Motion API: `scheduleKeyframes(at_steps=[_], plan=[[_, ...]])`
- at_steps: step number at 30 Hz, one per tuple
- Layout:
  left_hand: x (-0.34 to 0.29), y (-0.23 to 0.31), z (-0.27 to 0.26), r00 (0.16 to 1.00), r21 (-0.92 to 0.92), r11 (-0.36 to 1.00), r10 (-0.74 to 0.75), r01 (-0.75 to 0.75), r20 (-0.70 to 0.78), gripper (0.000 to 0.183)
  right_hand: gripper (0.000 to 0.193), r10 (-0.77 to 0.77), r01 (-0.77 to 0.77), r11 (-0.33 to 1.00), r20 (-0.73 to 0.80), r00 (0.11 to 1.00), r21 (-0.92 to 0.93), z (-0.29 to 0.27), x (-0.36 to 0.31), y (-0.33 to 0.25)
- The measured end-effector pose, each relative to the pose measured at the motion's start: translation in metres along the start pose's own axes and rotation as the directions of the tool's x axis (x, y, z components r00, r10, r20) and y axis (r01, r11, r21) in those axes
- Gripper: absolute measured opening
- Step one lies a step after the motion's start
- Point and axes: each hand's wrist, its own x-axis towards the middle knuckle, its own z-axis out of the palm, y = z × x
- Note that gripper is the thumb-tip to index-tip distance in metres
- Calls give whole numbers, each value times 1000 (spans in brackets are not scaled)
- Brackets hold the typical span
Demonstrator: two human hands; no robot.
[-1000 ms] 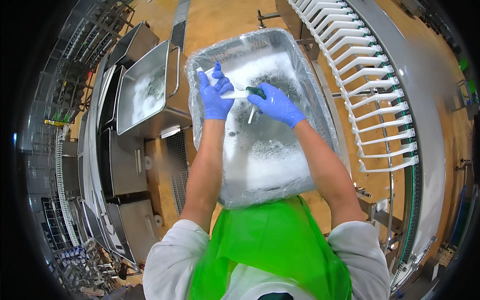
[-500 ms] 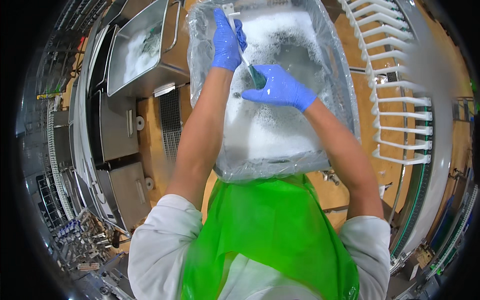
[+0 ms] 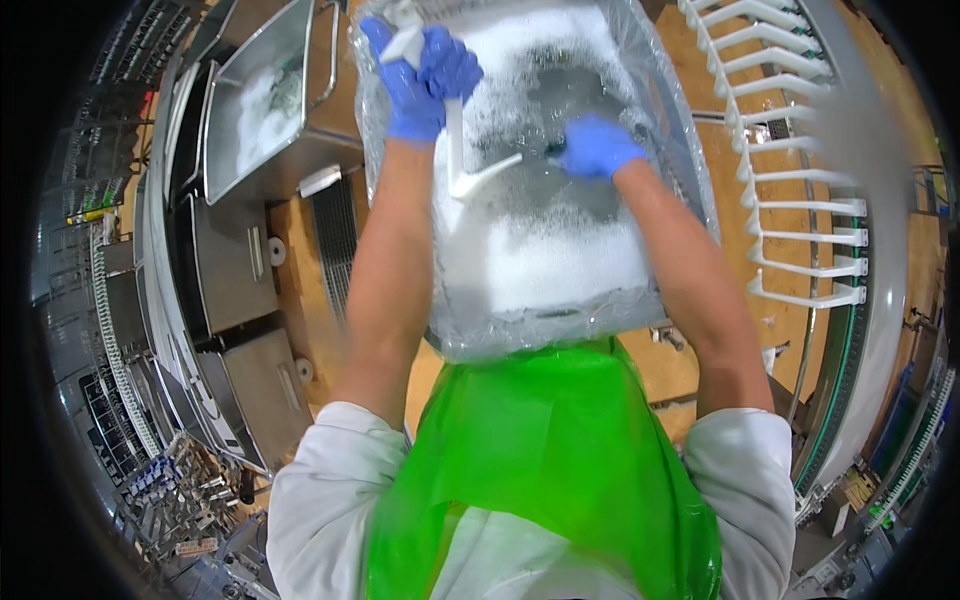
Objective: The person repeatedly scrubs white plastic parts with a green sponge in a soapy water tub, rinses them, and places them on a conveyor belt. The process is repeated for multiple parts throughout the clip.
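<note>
My left hand (image 3: 425, 78), in a blue glove, grips a white angled plastic part (image 3: 464, 183) over the left side of a plastic-lined tub (image 3: 545, 330). The part's bent arm reaches down and to the right above the suds. At the water surface, right of the part and apart from it, is my blue-gloved right hand (image 3: 600, 147). A small dark green bit of a scouring pad (image 3: 555, 150) shows at its fingertips, which are blurred and partly in the water. White foam (image 3: 540, 265) surrounds a patch of grey water.
To the right, several white angled arms (image 3: 795, 203) stick out in a row beside a curved grey rail (image 3: 880, 270). A steel bin (image 3: 325, 140) holding suds stands at the left, with steel cabinets (image 3: 235, 265) nearer. Small metal parts (image 3: 185, 490) crowd the lower left.
My right hand has moved right, off the white part and down to the water with the green pad. My left hand has shifted slightly left and turned the part, so its bent arm points right.
</note>
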Motion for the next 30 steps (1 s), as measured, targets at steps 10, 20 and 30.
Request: scheduleKeyframes(at_steps=[10, 20, 30], plan=[[10, -13, 17, 742, 219, 973, 100, 65, -662, 63, 42, -391, 450, 718, -228, 892, 531, -38, -60, -100], [14, -18, -7, 412, 235, 948, 130, 214, -902, 60, 27, -309, 519, 855, -788, 533, 15, -47, -47, -95], [10, -9, -2, 708, 63, 995, 98, -76, -700, 68, 35, 182, -161, 962, 79, 980, -220, -2, -24, -20]])
